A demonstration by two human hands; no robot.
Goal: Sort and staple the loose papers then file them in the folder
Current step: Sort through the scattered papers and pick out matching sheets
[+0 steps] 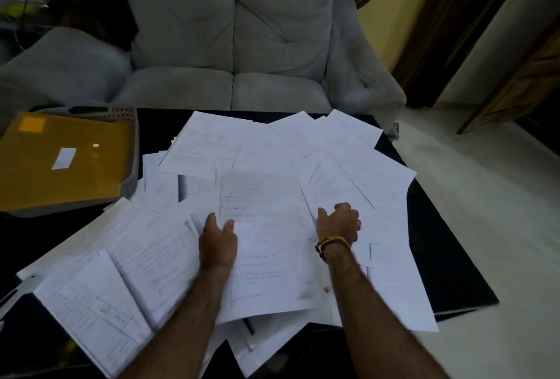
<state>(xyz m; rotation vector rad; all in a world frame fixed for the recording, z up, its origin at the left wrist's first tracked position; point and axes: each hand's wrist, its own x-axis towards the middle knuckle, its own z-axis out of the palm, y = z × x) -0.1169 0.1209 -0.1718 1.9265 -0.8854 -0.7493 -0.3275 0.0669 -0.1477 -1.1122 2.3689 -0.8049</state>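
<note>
Covering most of the black table (436, 245), loose printed papers (266, 148) are spread in an overlapping heap. 1 sheet (266, 245) on top of the heap, nearest the person, is held at both side edges. Its left edge is pinched by the left hand (217, 242), thumb on top and fingers curled beneath. The right hand (338, 222) is seen at the sheet's right edge with fingers curled; whether the paper is actually gripped cannot be told from the blurred view. A braided wristband (331, 243) is worn on the right wrist. The yellow folder (63, 160) is lying closed in a grey perforated tray (125, 112) at the table's far-left corner, beside the heap. A grey 2-seat sofa (233, 39) is seen behind the table.
</note>
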